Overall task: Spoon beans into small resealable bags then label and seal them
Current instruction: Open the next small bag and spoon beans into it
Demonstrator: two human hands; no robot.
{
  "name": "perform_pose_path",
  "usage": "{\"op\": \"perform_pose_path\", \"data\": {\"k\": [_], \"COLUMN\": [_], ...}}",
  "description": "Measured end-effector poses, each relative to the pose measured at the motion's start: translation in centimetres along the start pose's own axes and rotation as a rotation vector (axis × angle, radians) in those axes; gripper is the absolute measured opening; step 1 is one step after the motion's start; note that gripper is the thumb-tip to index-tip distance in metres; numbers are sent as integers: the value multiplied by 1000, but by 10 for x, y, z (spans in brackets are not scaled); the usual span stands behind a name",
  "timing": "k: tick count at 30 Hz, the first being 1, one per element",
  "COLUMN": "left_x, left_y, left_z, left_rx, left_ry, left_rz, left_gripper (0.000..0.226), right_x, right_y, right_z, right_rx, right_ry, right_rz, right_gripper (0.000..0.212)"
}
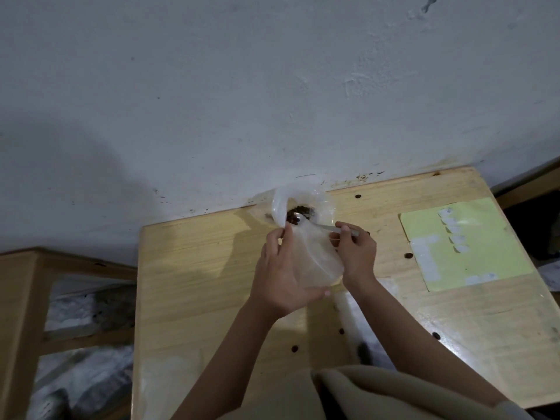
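A large clear plastic bag (280,204) of dark beans (298,214) stands open at the table's far edge against the wall. My left hand (280,277) holds a small clear resealable bag (315,259) upright just in front of it, fingers pinching its mouth. My right hand (356,253) grips a metal spoon (325,227) by the handle, its bowl lying among the beans at the big bag's opening.
A yellow sheet (463,244) with white labels lies on the wooden table (197,268) at the right. Several loose beans dot the tabletop. More clear bags (360,325) lie near my right forearm. A wooden frame (21,313) stands to the left.
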State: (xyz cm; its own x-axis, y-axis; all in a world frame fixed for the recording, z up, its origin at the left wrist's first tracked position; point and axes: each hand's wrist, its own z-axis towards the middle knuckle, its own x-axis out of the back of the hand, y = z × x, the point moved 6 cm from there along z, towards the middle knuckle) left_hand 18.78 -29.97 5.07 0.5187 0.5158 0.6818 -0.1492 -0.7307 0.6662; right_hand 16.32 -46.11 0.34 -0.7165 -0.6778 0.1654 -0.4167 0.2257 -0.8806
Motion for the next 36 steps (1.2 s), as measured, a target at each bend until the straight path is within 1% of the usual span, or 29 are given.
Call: {"op": "perform_pose_path", "data": {"k": [2, 5, 8, 12, 18, 24, 27, 29, 32, 34, 36], "left_x": [3, 7, 9, 8, 4, 1, -1, -2, -2, -3, -3], "left_y": [-3, -9, -16, -24, -33, -36, -36, -35, -35, -35, -34], "left_z": [1, 1, -1, -3, -5, -3, -1, 0, -1, -2, -3], "left_rx": [-8, -17, 1, 42, 98, 149, 157, 151, 138, 132, 125], "left_ry": [-2, 5, 5, 12, 17, 38, 43, 53, 66, 62, 56], "left_rz": [-10, -11, -11, 24, 87, 130, 128, 122, 94, 77, 64], "left_gripper": [131, 132, 132, 135, 135, 134, 134, 134, 134, 134, 135], "right_x": [-2, -4, -3, 3, 25, 55, 60, 57, 54, 49, 38], "right_y": [9, 16, 18, 11, -17, -49, -62, -70, -75, -71, -63], "right_z": [5, 12, 15, 15, 10, -4, -19, -32, -36, -29, -20], "right_rx": [-133, -240, -262, -221, -109, 79, 250, 374, 444, 439, 437], "right_ry": [-32, -50, -44, -61, -111, -161, -215, -257, -212, -142, -97], "right_rz": [71, 110, 151, 197, 226, 172, 62, -12, 14, 28, -33], "right_gripper": [21, 22, 24, 24, 22, 22, 25, 23, 20, 19, 19]}}
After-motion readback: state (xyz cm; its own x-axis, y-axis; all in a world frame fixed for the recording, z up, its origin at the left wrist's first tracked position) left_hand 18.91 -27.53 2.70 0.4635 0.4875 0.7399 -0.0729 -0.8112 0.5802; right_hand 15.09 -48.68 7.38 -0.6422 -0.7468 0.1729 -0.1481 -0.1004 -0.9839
